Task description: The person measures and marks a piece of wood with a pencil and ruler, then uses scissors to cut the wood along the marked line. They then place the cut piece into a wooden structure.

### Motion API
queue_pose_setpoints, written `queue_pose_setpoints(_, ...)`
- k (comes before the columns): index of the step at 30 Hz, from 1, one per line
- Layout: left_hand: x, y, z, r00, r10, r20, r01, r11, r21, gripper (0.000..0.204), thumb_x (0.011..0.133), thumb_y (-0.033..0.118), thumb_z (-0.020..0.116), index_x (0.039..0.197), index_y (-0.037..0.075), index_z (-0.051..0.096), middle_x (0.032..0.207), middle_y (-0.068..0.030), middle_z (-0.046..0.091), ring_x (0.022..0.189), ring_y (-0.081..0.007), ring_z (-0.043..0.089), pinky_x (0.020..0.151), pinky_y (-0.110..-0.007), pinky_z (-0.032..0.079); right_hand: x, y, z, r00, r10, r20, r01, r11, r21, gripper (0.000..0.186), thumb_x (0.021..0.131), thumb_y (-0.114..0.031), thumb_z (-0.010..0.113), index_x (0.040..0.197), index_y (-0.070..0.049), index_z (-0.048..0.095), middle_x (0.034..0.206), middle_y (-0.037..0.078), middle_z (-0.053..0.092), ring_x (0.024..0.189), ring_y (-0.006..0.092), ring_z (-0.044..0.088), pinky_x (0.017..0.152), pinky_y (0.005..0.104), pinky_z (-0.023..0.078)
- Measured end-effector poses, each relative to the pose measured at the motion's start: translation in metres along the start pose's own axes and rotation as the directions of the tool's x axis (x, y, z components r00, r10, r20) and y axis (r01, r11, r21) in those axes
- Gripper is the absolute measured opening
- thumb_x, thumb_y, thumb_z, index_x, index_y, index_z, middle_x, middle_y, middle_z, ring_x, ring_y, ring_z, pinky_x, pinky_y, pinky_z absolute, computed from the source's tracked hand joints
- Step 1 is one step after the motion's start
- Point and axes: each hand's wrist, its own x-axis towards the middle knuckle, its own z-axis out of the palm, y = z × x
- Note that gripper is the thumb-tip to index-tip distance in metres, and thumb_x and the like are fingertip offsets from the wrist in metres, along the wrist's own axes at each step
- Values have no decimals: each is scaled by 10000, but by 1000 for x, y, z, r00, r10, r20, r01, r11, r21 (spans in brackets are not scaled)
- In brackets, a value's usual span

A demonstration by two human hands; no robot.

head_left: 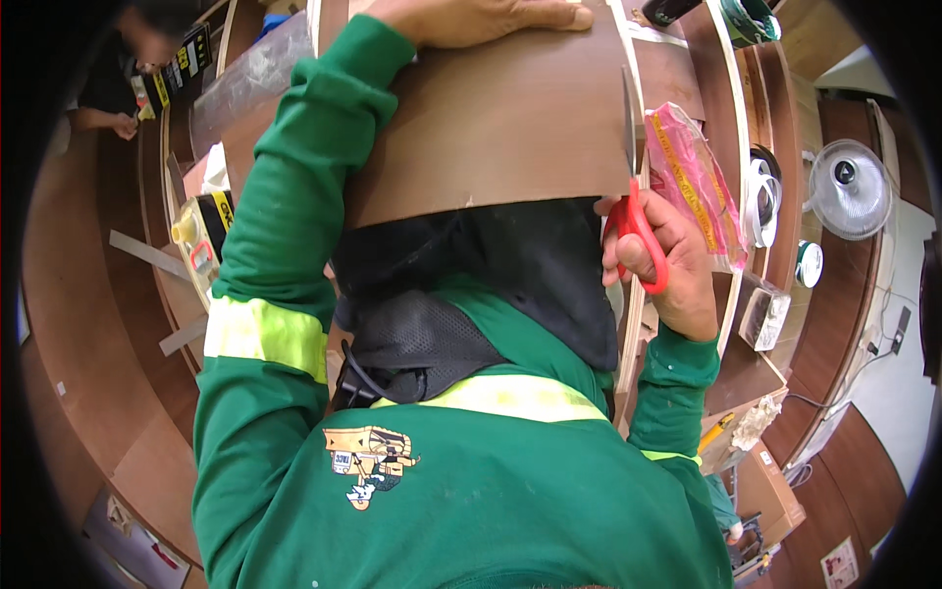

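A brown sheet point(491, 123), perhaps laminate, lies across in front of my body, its near edge dark against my black clothing. My left hand point(481, 20) rests flat on its far part, fingers stretched toward the right. At the sheet's right near corner, my right hand point(682, 260) grips a pair of scissors point(638, 221) by the red handles. Their long metal blades point away from me along the sheet's right edge and look nearly closed. Just right of them lies a crumpled pink and yellow plastic packet point(692, 182).
A clear-covered fan point(852, 187) stands at the far right, near a white roll of edging point(762, 201) and a green-and-white tin point(809, 263). On the left are a yellow-and-black can point(201, 231) and pale strips point(147, 252). Another person's hand point(123, 125) shows at upper left.
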Motion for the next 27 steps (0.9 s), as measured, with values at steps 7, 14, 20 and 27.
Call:
queue_pose_setpoints(7,-1,-7,5,996,78,-50,-81,994,-78,457,1063,447,520,1134,49,735,1025,-200,742,908,-346,698,839,-406,532,-1,-4,5,1000,-6,-22,7,1000,21,344,943,-147,749,1199,33,607,852,9,624,718,60,598,650,219,540)
queue_pose_setpoints(14,-2,-8,7,997,37,-62,-38,999,-6,472,1054,479,522,1162,75,742,1054,-183,745,933,-336,696,862,-392,527,-3,-5,3,999,16,-45,-17,999,-34,351,939,-163,754,1195,27,608,841,6,623,701,65,603,641,216,527)
queue_pose_setpoints(20,1,-7,5,996,83,-23,-85,992,-97,454,1059,458,528,1151,70,745,1049,-179,746,920,-323,693,856,-391,524,1,-9,-3,999,-13,39,15,998,-53,443,930,-268,761,1218,27,601,871,12,625,749,82,616,693,242,512)
queue_pose_setpoints(27,1,-13,10,992,112,-58,-118,986,-115,451,1063,444,535,1126,45,738,1023,-178,744,891,-293,689,831,-389,526,1,-11,-3,999,-6,36,8,998,-60,425,935,-263,747,1207,31,604,853,14,609,731,82,604,694,251,524)
